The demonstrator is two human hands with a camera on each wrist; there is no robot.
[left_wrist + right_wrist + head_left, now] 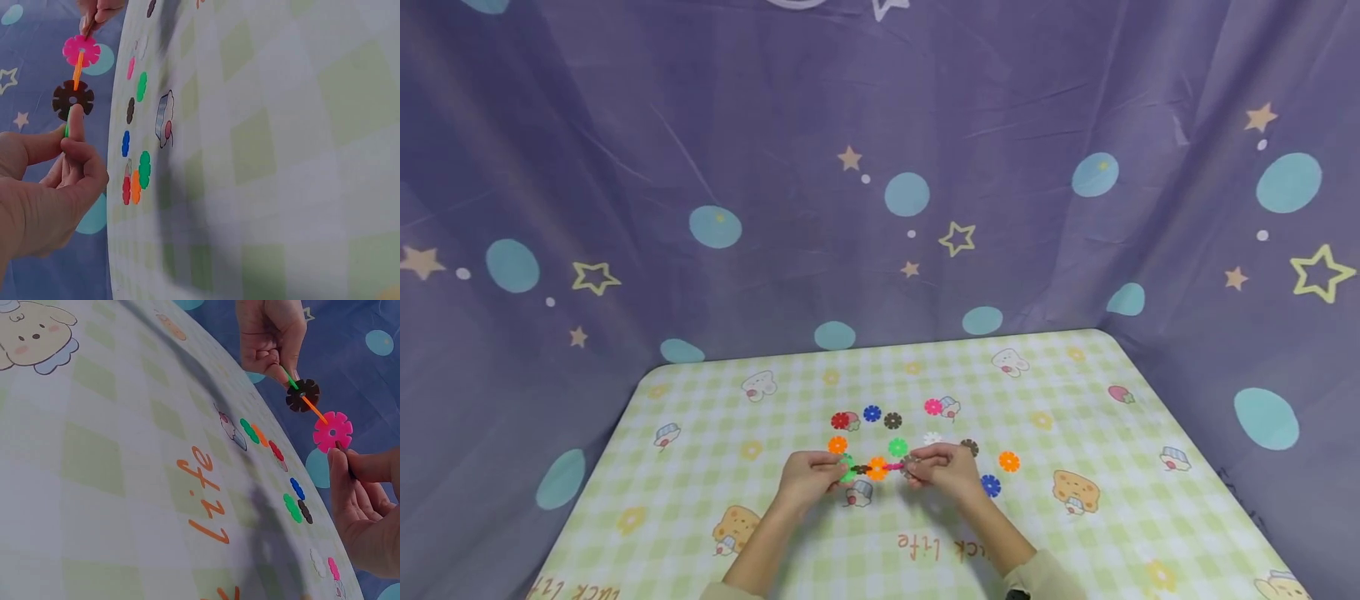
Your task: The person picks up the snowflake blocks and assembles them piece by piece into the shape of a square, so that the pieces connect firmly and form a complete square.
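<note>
A short chain of notched plastic snowflake discs stretches between my two hands, raised above the table. My left hand (807, 479) pinches the green disc (289, 377) at one end, mostly covered by the fingers. Joined to it come a brown disc (73, 100), an orange disc (877, 468) and a pink disc (332, 432). At the other end, my right hand (949, 471) pinches a brown disc (907, 466) between thumb and fingers. Neighbouring discs slot into each other at an angle, so the orange one appears edge-on in both wrist views.
Several loose discs lie on the checked tablecloth (700, 467) beyond and beside the hands, among them red (840, 421), blue (872, 413), pink (932, 407), white (932, 437) and orange (1010, 461). A purple curtain (775, 150) hangs behind the table.
</note>
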